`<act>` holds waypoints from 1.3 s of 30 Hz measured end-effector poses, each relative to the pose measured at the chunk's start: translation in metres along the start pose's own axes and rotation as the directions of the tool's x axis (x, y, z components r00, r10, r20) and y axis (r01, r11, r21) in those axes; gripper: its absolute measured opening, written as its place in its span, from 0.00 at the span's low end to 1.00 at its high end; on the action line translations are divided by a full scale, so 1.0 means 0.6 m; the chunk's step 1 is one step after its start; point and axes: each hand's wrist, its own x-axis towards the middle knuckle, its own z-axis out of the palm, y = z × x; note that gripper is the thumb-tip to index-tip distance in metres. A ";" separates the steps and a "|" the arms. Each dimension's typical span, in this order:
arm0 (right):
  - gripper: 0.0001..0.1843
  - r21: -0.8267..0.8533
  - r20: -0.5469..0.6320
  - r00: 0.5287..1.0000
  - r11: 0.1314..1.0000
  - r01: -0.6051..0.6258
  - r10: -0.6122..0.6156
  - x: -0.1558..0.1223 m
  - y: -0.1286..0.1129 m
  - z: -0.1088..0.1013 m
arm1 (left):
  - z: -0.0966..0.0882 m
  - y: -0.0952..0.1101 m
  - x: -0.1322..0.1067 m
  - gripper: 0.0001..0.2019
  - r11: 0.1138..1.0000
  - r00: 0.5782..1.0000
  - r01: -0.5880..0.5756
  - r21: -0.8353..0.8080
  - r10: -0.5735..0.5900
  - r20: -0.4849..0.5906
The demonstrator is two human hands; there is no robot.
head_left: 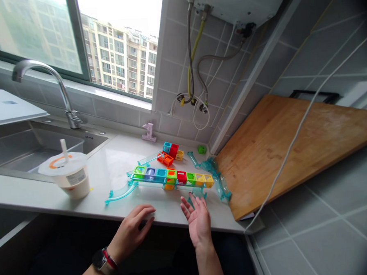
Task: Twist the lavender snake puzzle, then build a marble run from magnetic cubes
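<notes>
A row of coloured see-through cube blocks point(173, 177) runs across the counter, with clear track pieces along it. At its left end, a curved teal track piece point(122, 194) slopes down to the counter. My left hand point(134, 226), a watch on its wrist, rests by the counter's front edge, fingers bent and thumb apart, holding nothing. Palm up, my right hand point(198, 221) has its fingers spread just in front of the row's right part. Beyond its fingertips lies a small teal piece point(201, 194), partly hidden.
Loose cube blocks point(170, 152) lie behind the row, teal track parts point(212, 166) at its right. A lidded cup with a straw point(73, 180) stands left, near the sink point(103, 138) and faucet point(67, 94). A wooden board point(282, 144) leans at right, a white cable point(300, 127) across it.
</notes>
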 end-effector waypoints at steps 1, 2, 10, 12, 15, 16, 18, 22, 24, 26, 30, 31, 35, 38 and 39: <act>0.33 -0.025 0.004 1.000 1.000 0.003 -0.002 -0.008 -0.004 -0.009 | -0.001 -0.002 -0.002 0.11 1.000 1.000 -0.003 0.002 0.003 0.023; 0.33 -0.066 0.010 1.000 0.998 0.013 -0.012 -0.014 -0.007 -0.020 | -0.002 -0.001 -0.002 0.10 1.000 0.999 -0.008 0.004 0.008 0.040; 0.16 -0.780 0.448 0.774 0.227 0.583 -0.448 -0.015 -0.032 -0.108 | -0.004 0.035 0.039 0.08 0.999 0.997 0.013 -0.052 -0.009 0.078; 0.15 -0.748 0.626 0.673 -0.061 0.661 -0.393 0.000 -0.043 -0.111 | 0.002 0.037 0.048 0.08 0.997 0.997 0.011 -0.071 -0.006 0.077; 0.18 -0.686 0.728 0.634 -0.260 0.680 -0.261 0.024 -0.055 -0.112 | 0.013 0.034 0.054 0.08 0.999 0.996 0.004 -0.047 0.000 0.091; 0.18 -0.678 0.735 0.637 -0.288 0.677 -0.231 0.032 -0.058 -0.113 | 0.016 0.032 0.053 0.07 0.999 0.995 0.006 -0.034 -0.002 0.099; 0.18 -0.679 0.731 0.651 -0.311 0.665 -0.204 0.045 -0.060 -0.121 | 0.022 0.027 0.050 0.07 1.000 0.994 0.006 -0.014 -0.004 0.110; 0.17 -0.712 0.699 0.681 -0.289 0.640 -0.217 0.069 -0.060 -0.142 | 0.030 0.023 0.040 0.07 1.000 0.993 -0.004 0.002 0.004 0.122; 0.17 -0.720 0.692 0.684 -0.280 0.635 -0.230 0.080 -0.059 -0.152 | 0.032 0.024 0.039 0.07 1.000 0.992 0.011 -0.012 -0.009 0.129; 0.16 -0.715 0.698 0.671 -0.285 0.638 -0.250 0.088 -0.058 -0.160 | 0.028 0.029 0.046 0.07 0.998 0.991 0.012 -0.060 -0.004 0.132; 0.13 -0.696 0.717 0.610 -0.298 0.653 -0.337 0.088 -0.067 -0.167 | -0.004 0.042 0.099 0.07 0.989 0.988 -0.125 -0.078 0.131 0.080; 0.12 -0.689 0.722 0.587 -0.299 0.661 -0.367 0.086 -0.073 -0.164 | -0.015 0.044 0.121 0.08 0.985 0.982 -0.169 -0.031 0.171 0.082; 0.14 -0.638 0.764 0.516 -0.338 0.692 -0.386 0.082 -0.119 -0.123 | -0.049 0.034 0.224 0.21 0.960 0.971 -0.210 0.186 0.182 0.155; 0.25 -0.577 0.812 0.553 -0.389 0.718 -0.185 0.097 -0.157 -0.062 | -0.046 0.014 0.277 0.29 0.944 0.965 -0.213 0.253 0.162 0.207; 0.31 -0.553 0.820 0.564 -0.398 0.732 -0.101 0.105 -0.166 -0.041 | -0.041 0.007 0.286 0.30 0.941 0.961 -0.219 0.259 0.163 0.222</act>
